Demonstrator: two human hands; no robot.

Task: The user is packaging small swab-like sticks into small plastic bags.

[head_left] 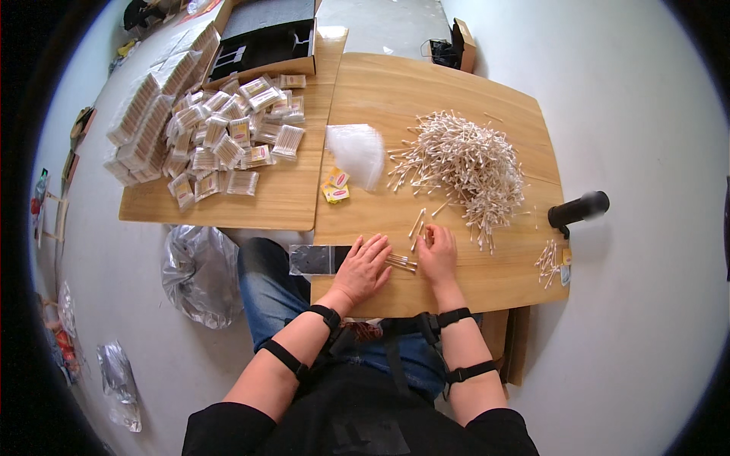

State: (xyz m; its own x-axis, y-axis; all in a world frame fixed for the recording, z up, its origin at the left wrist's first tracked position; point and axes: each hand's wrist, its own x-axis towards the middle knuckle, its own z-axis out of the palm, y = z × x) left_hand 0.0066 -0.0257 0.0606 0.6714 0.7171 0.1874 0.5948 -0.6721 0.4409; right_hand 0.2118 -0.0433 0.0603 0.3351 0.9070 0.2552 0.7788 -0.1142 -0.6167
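My left hand point(363, 267) lies flat near the table's front edge, fingers stretched out, over a clear plastic bag point(308, 260) whose left end sticks out past the table edge above my thigh. Several cotton swabs point(401, 263) poke out to the right from under that hand. Just right of them, my right hand point(439, 254) is closed, with thumb and fingertips pinched at cotton swabs; its fingers partly hide them. A loose swab point(417, 223) lies by those fingertips. Behind the right hand spreads a big heap of loose cotton swabs point(471, 167).
Flat clear bags point(356, 152) lie fanned out beside small yellow-and-red cards point(335, 186). On the left table are filled swab packs point(228, 133), stacked bundles point(144, 125) and an open black-lined box point(262, 49). A black cylinder point(578, 209) and a small swab pile point(547, 264) are at right.
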